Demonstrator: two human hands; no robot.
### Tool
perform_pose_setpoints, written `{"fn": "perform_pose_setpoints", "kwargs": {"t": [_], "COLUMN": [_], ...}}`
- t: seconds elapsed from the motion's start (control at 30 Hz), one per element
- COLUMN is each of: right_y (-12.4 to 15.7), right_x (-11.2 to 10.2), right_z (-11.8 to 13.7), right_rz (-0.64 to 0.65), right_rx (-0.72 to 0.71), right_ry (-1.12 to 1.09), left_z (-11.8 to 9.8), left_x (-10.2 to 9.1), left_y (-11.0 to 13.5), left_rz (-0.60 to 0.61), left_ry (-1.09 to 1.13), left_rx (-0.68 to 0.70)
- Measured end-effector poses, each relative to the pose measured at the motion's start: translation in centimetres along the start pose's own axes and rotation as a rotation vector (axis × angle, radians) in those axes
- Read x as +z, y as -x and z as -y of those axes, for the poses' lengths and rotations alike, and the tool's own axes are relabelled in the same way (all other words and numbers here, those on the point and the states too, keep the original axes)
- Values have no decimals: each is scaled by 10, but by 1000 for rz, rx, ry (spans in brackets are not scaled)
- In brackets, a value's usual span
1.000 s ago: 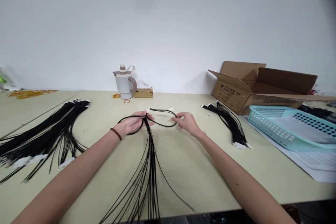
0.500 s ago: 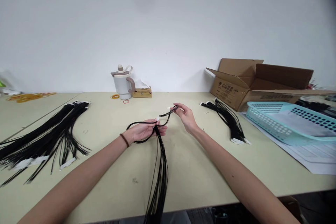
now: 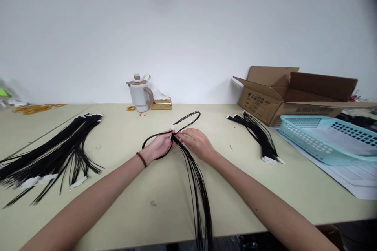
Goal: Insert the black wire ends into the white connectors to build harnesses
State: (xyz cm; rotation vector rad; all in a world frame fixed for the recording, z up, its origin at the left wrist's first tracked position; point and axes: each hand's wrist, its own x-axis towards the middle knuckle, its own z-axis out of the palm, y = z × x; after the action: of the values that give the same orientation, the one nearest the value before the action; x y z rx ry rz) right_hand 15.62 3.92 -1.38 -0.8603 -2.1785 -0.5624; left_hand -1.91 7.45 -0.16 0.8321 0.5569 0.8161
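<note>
A black wire harness (image 3: 202,188) with a small white connector (image 3: 172,127) is held above the middle of the table. My left hand (image 3: 159,146) is closed around it just below the connector, and a loop of black wire curls round those fingers. Right beside it, my right hand (image 3: 198,143) has its fingertips pinched on the wires at the connector; the exact grip is partly hidden. Another thin loop (image 3: 193,114) arches up beyond both hands. The long loose strands hang down past the table's front edge.
Black wire bundles (image 3: 70,141) with white connectors lie at left, and a smaller bundle (image 3: 260,137) at right. Farther right stand an open cardboard box (image 3: 262,104) and a turquoise basket (image 3: 312,141) over papers. A tumbler (image 3: 140,96) and gold tissue box (image 3: 161,104) stand by the wall.
My right hand has come back leftward and down, close to my left hand, leaving a wire loop standing above. The hanging strands have swung to the right.
</note>
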Motion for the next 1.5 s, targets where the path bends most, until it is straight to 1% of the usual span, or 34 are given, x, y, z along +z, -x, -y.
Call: {"fn": "perform_pose_setpoints", "kwargs": {"t": [0.07, 0.3, 0.4, 0.57, 0.77, 1.0, 1.2, 1.5], "right_y": [-2, -4, -5, -5, -4, -5, -5, -7], "right_x": [-2, -4, -4, -4, -4, -6, -7, -9], "right_z": [3, 8, 11, 13, 12, 15, 15, 18], "right_rz": [-6, -67, -70, -104, -105, -154, -126, -184], "right_rx": [-46, -39, -37, -46, -42, -39, -28, -96], "right_ry": [39, 166, 190, 194, 196, 190, 144, 185], "left_z": [2, 6, 5, 5, 5, 4, 4, 4], "left_x": [1, 9, 9, 9, 12, 15, 16, 15], "left_y": [1, 8, 9, 10, 11, 13, 13, 13], "left_rz": [15, 78, 81, 65, 38, 21, 24, 26], "left_ry": [-7, 3, 19, 20, 11, 11, 9, 41], "left_rx": [-11, -66, -83, -83, -60, -50, -44, -47]}}
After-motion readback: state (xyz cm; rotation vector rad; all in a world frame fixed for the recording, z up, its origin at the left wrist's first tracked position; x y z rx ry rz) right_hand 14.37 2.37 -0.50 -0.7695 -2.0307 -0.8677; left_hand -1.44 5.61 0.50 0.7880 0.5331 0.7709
